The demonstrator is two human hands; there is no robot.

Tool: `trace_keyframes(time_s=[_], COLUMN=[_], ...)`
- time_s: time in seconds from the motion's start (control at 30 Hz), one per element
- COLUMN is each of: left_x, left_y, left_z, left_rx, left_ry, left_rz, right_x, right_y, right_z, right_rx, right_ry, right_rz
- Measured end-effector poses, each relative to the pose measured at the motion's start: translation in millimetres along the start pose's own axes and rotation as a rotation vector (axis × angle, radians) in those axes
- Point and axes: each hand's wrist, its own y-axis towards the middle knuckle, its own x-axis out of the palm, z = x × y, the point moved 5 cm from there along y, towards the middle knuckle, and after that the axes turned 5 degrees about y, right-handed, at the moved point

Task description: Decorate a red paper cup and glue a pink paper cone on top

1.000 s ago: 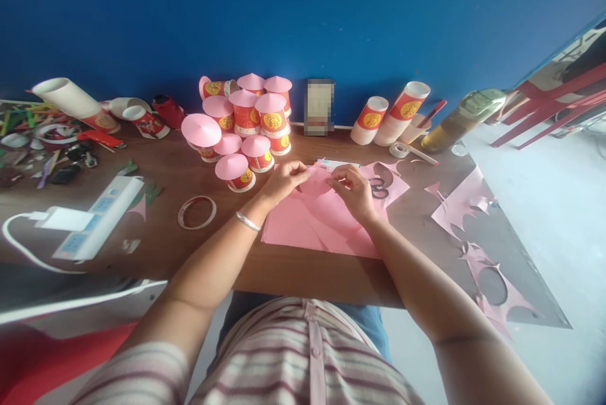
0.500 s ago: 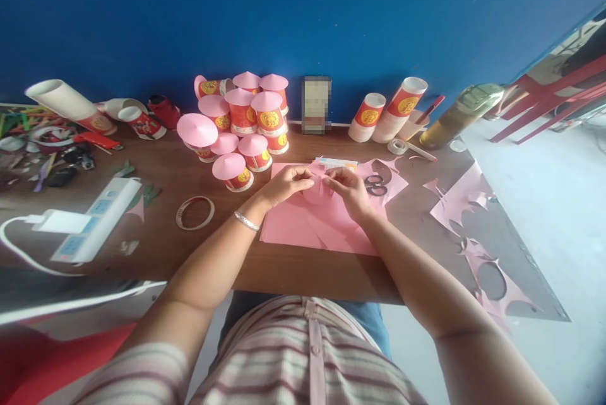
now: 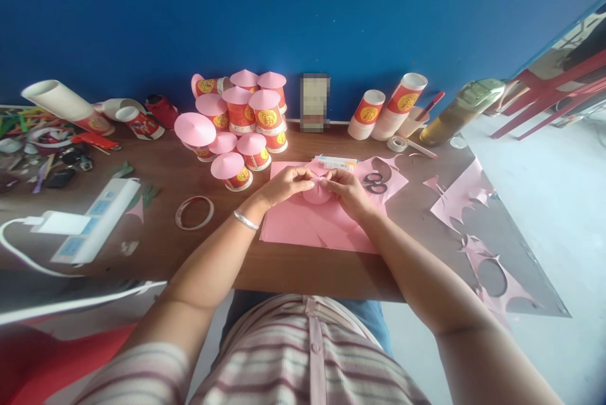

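Between my two hands is a round piece of pink paper (image 3: 316, 193), held over a stack of pink paper sheets (image 3: 293, 225). My left hand (image 3: 290, 184) pinches its left edge between thumb and fingers. On the other side, my right hand (image 3: 346, 187) grips it the same way, with the fingertips of both hands close together. Black-handled scissors (image 3: 376, 183) lie just right of my right hand, their blades not visible. Behind my hands rests a white and orange box-like item (image 3: 336, 162).
Paper cups with pink cone tops (image 3: 228, 166) cluster at back left. Stacked red and white cups (image 3: 369, 113), a tape roll (image 3: 396, 144) and a bottle (image 3: 461, 111) stand at back right. A power strip (image 3: 97, 222) lies left; paper scraps (image 3: 457, 193) lie right.
The pink paper between my hands has turned from a flap with a visible slit to a smoother rounded shape. Both hands stay in nearly the same place.
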Motion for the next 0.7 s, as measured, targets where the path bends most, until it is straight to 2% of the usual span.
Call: trace_keyframes(time_s=[0.17, 0.47, 0.7], left_x=[0.9, 1.0, 0.4], left_y=[-0.3, 1.2, 1.6], left_z=[1.1, -3.0, -4.2], left_rx=[0.005, 0.001, -0.005], left_ry=[0.011, 0.006, -0.015], left_rz=[0.001, 0.011, 0.044], right_x=[0.0, 0.5, 5.0], right_y=[-0.1, 1.1, 1.3], right_z=[-0.4, 4.1, 4.7], right_rx=[0.025, 0.072, 0.069], right_ry=[-0.053, 0.091, 0.069], right_rz=[0.017, 0.021, -0.052])
